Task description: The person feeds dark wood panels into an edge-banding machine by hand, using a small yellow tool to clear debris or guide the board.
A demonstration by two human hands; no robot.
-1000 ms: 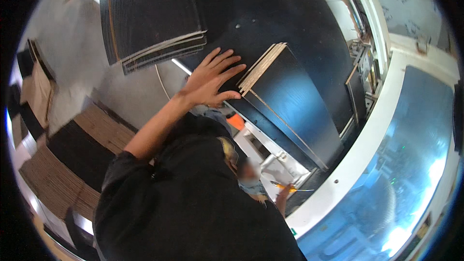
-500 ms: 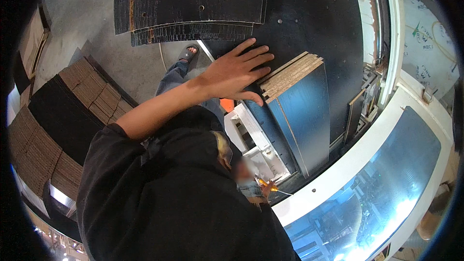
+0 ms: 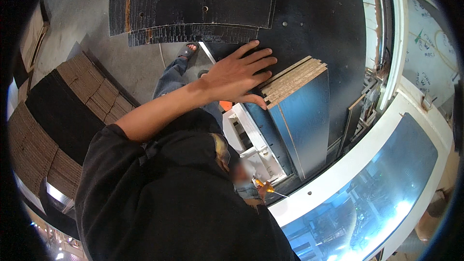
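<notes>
My left hand (image 3: 241, 73) reaches across from the left, palm down, with its fingers spread over a black surface (image 3: 319, 24). Its thumb lies against the near corner of a stack of dark-faced boards (image 3: 304, 121), whose raw chipboard ends (image 3: 296, 78) face the hand. Lower down, by the edge of my black shirt, my right hand (image 3: 264, 191) shows only in small part. Its fingers are closed round the yellow handle of a screwdriver (image 3: 269, 187), and the thin shaft points right toward a white frame. The rest of that hand is hidden.
Large black panels (image 3: 203, 0) lie stacked at the top. Bundles of brown and black sheets (image 3: 63, 101) stand at the left. A white-framed, bluish window panel (image 3: 367, 183) curves along the lower right. A white slotted part (image 3: 253, 140) sits beside the boards.
The whole view has shifted slightly. My left hand stays spread beside the board stack, and the screwdriver keeps nearly the same place.
</notes>
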